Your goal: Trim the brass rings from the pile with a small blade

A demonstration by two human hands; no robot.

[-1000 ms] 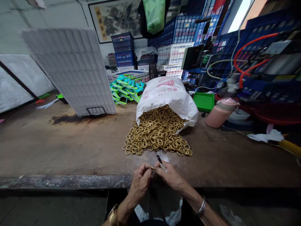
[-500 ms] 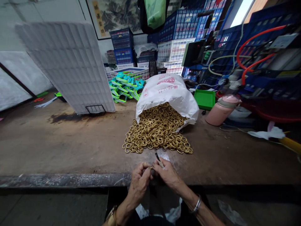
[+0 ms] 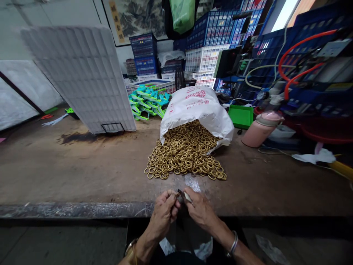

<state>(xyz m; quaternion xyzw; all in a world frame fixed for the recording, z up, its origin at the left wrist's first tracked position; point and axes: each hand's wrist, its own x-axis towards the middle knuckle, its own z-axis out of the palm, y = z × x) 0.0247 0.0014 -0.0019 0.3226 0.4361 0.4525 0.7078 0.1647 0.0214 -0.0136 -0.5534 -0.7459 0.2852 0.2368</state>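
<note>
My left hand (image 3: 162,211) is closed in a pinch at the table's front edge. Between its fingertips is a small brass-coloured ring, mostly hidden by the fingers. My right hand (image 3: 202,210) grips a small knife (image 3: 188,197) with a pale handle and a short dark blade. The blade's tip points left and meets the left fingertips. Just beyond both hands, a heap of brass-coloured rings (image 3: 180,158) spills from the mouth of a white woven sack (image 3: 197,106) with red print, lying on its side.
The brown worktable (image 3: 82,173) has a worn front edge. A quilted white panel (image 3: 85,81) stands at left, near a pile of green and turquoise plastic pieces (image 3: 149,101). At right are a green tray (image 3: 241,116), a pink bottle (image 3: 259,130) and orange hoses. Stacked crates (image 3: 206,59) stand behind.
The knife has turned from pointing up and away to lying with its blade against the left fingertips. My right hand has rotated slightly; the heap and sack are unchanged.
</note>
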